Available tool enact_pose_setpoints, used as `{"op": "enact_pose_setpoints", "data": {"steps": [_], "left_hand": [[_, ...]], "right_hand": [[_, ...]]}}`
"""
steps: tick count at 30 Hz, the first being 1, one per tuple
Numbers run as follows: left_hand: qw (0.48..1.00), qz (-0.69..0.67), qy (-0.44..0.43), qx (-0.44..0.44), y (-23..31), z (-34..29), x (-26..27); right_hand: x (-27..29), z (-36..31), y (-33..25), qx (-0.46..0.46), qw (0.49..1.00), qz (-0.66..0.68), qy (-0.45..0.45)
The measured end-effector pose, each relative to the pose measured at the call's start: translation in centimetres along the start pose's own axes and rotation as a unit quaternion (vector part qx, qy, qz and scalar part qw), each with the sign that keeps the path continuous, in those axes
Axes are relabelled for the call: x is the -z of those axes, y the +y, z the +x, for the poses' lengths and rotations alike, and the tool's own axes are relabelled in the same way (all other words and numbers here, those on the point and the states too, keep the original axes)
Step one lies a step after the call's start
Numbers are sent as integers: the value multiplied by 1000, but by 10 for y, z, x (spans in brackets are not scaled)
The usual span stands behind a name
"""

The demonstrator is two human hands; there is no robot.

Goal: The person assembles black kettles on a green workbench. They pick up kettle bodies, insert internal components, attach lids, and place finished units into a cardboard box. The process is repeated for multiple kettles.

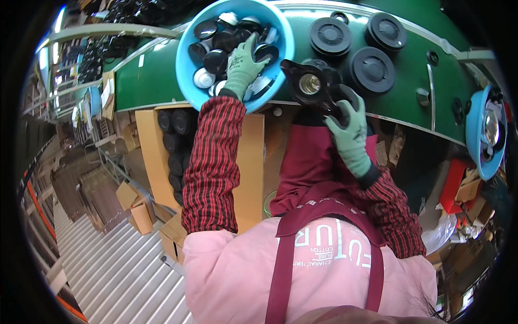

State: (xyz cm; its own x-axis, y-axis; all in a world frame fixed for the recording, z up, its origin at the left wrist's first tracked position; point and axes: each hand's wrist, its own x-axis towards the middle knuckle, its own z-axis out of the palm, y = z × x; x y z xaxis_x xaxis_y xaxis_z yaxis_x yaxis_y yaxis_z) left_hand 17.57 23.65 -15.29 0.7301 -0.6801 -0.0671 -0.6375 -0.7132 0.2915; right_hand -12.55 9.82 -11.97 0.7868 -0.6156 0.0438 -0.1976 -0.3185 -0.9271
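My left hand [243,67], in a green glove, reaches into a light blue basin [187,81]. The basin is full of round black lids [216,61], some turned to show white undersides [204,78]. Its fingers are spread over the lids, and none is plainly gripped. Also gloved, my right hand [350,129] is closed on the handle of a glossy black jug [302,81]. The jug sits tilted at the bench's near edge. Its spout points left, and its round opening, with a shiny metallic inside, faces me. Part of the handle is hidden by my fingers.
Round black ribbed discs [372,70] sit on the green bench [151,81], right of the basin. Another blue basin [475,135] with mixed parts stands at the far right. Below the bench, an open cardboard box [251,162] holds black cylinders [171,142]. A red box [456,181] is lower right.
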Motion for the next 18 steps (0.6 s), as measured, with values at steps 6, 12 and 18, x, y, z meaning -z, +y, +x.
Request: {"op": "enact_pose_setpoints", "data": {"steps": [6, 12, 18], "left_hand": [[976, -172, 127, 35, 26, -2, 28], [928, -324, -49, -176, 115, -48, 86], [960, 63, -43, -271, 156, -46, 110]], "right_hand": [[0, 8, 13, -19, 996, -88, -9], [-1, 13, 9, -12, 995, -95, -3], [-13, 17, 23, 57, 986, -147, 45]]}}
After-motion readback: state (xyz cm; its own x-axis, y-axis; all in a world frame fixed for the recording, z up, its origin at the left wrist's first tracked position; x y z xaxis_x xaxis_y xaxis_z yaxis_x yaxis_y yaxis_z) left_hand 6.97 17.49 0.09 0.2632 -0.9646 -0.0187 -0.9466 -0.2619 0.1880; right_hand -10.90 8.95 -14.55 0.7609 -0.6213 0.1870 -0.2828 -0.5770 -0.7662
